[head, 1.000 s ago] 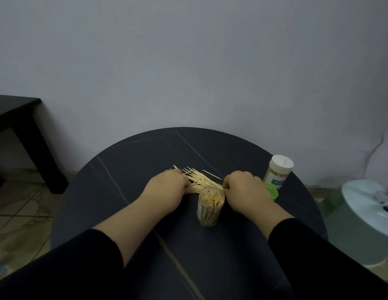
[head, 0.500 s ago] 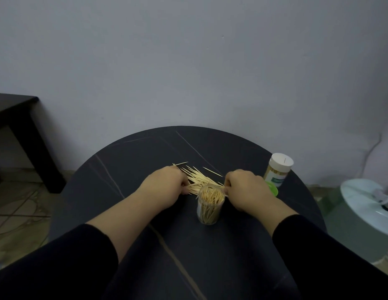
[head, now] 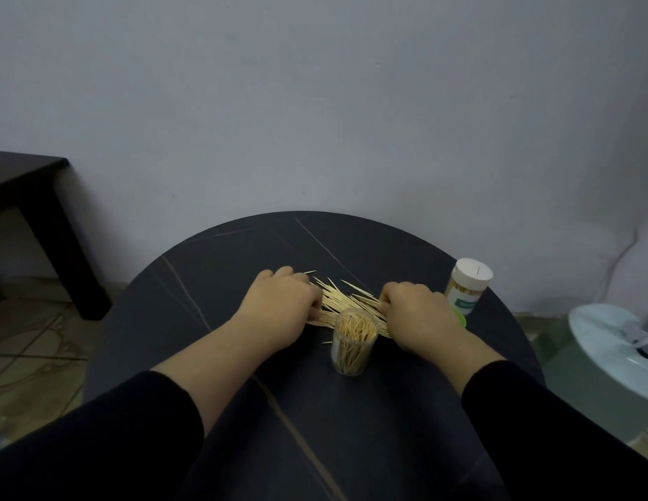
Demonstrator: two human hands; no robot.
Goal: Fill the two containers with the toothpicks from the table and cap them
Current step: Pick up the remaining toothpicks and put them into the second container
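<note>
A person's left hand (head: 279,305) and right hand (head: 420,316) are bare, forearms exposed below pushed-up black sleeves (head: 141,428).

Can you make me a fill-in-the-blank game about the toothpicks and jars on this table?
1. The open container in front of the hands is full of ____.
2. The capped container at the right edge of the table has a ____ lid.
3. The loose pile of toothpicks lies between the left hand and the ____ hand.
4. The round table top is ____ in colour.

Missing words: toothpicks; white; right; black
</note>
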